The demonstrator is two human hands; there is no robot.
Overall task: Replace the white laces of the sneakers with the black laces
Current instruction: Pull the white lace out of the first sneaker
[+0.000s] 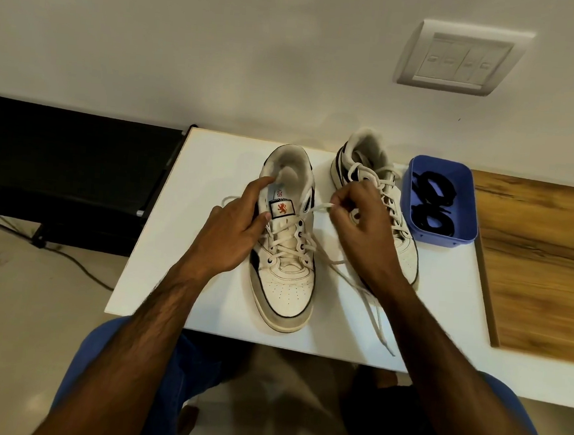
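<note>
Two white sneakers with black trim stand on a white table [202,310], toes toward me. My left hand [235,223] grips the left side of the nearer sneaker [283,285] at its collar and tongue. My right hand [360,223] pinches that shoe's white lace [317,208], drawn taut from a top right eyelet. The lace's other end trails over the table toward the front edge. The second sneaker [403,250] stands to the right, partly behind my right hand, still laced in white. Coiled black laces [432,208] lie in a blue tray [465,197].
The blue tray stands at the table's right, next to a wood-patterned surface [543,265]. A black stand [71,152] with cables on the floor is left of the table. A switch panel [463,59] is on the wall behind. My knees are under the front edge.
</note>
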